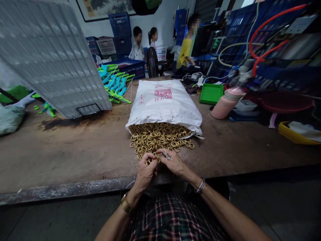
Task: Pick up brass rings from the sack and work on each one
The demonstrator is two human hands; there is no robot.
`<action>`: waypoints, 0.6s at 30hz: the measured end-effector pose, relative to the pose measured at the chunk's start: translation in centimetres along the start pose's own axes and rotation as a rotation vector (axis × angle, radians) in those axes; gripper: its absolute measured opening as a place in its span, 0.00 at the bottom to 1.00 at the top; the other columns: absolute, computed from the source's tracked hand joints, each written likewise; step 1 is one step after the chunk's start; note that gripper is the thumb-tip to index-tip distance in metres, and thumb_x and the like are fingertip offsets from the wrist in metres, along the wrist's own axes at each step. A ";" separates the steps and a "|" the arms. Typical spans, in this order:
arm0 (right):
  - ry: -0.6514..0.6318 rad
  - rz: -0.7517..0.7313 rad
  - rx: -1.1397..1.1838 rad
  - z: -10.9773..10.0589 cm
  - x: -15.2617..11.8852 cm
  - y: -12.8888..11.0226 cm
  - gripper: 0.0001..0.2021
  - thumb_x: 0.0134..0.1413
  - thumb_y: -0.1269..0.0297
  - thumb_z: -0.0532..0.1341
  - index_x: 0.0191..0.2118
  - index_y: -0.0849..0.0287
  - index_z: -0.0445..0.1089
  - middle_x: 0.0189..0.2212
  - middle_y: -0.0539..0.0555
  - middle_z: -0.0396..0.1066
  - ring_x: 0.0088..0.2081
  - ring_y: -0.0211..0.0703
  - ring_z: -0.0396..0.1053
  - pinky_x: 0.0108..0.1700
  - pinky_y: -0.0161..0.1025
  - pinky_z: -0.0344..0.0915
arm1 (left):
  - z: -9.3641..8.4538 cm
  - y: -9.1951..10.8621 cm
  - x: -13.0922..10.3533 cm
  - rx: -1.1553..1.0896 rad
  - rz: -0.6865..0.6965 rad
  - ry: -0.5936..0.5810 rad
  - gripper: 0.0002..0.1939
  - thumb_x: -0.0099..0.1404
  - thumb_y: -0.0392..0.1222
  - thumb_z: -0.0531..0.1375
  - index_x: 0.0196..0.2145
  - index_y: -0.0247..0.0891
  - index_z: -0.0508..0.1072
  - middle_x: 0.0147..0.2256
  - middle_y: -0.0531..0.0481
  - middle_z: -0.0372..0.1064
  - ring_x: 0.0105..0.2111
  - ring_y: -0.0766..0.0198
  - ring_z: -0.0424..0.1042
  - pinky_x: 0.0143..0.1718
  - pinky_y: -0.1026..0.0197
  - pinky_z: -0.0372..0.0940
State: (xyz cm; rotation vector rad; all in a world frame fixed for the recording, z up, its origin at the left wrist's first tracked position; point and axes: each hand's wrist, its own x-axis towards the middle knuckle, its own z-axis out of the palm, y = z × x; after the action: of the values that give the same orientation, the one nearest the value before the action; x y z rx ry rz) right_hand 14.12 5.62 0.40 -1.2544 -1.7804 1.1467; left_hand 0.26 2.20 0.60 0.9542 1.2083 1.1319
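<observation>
At the table's front edge, my left hand (146, 169) is closed with its fingertips around a gold-coloured ring (157, 156). Close beside it, my right hand (175, 163) grips a small silvery tool (166, 154) whose kind is too small to make out. Both hands meet at the near side of a heap of gold-coloured rings (157, 137). These rings spill from the open mouth of a white sack (163, 108) with red print, which lies flat on the table. Part of each hand's grip is hidden by the fingers.
On the wooden table (75, 157), a grey ribbed panel (67, 63) stands at the left, with green-and-blue plastic pieces (116, 83) behind it. To the right are a green tray (211, 93), a pink bottle (227, 103) and a yellow basket (298, 134). Several people are farther back.
</observation>
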 end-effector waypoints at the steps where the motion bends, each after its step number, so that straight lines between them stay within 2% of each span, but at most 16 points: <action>1: -0.007 0.012 0.008 0.1 0.0 0.0 0.11 0.50 0.63 0.54 0.38 0.59 0.69 0.29 0.50 0.70 0.31 0.37 0.64 0.34 0.33 0.60 | 0.0 0.0 0.0 -0.029 -0.010 -0.008 0.12 0.52 0.46 0.60 0.30 0.39 0.61 0.13 0.62 0.58 0.12 0.74 0.56 0.15 0.71 0.53; 5: 0.007 0.066 0.045 0.3 -0.1 0.1 0.09 0.50 0.62 0.53 0.33 0.60 0.68 0.25 0.48 0.67 0.27 0.35 0.62 0.31 0.32 0.58 | -0.1 0.1 0.0 -0.182 -0.073 -0.007 0.15 0.50 0.47 0.63 0.31 0.39 0.62 0.17 0.60 0.59 0.15 0.73 0.58 0.16 0.71 0.54; 12: 0.044 0.046 0.072 0.4 -0.4 0.3 0.06 0.47 0.64 0.54 0.27 0.59 0.65 0.21 0.45 0.60 0.26 0.33 0.58 0.29 0.31 0.56 | 0.0 0.2 0.1 -0.296 -0.100 0.005 0.18 0.47 0.47 0.65 0.32 0.38 0.64 0.20 0.59 0.61 0.19 0.72 0.62 0.16 0.71 0.56; 15: 0.023 0.024 0.107 0.0 -0.5 0.6 0.07 0.48 0.62 0.55 0.26 0.59 0.64 0.21 0.45 0.60 0.25 0.33 0.57 0.29 0.31 0.55 | -0.1 0.2 0.2 -0.307 -0.106 0.041 0.19 0.46 0.47 0.66 0.33 0.38 0.64 0.21 0.59 0.61 0.19 0.72 0.62 0.16 0.71 0.56; 18: 0.028 0.105 0.205 -0.1 -0.3 0.8 0.12 0.51 0.58 0.54 0.24 0.60 0.63 0.19 0.44 0.58 0.21 0.30 0.53 0.23 0.30 0.52 | -0.2 0.1 0.2 -0.306 -0.093 0.034 0.19 0.47 0.46 0.66 0.33 0.37 0.65 0.21 0.58 0.62 0.19 0.72 0.62 0.15 0.71 0.55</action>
State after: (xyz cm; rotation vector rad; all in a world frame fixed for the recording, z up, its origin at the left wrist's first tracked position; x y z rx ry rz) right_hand 14.62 5.45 -0.25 -1.2458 -1.5478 1.3274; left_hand 0.07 2.43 0.61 0.6424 1.0573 1.2204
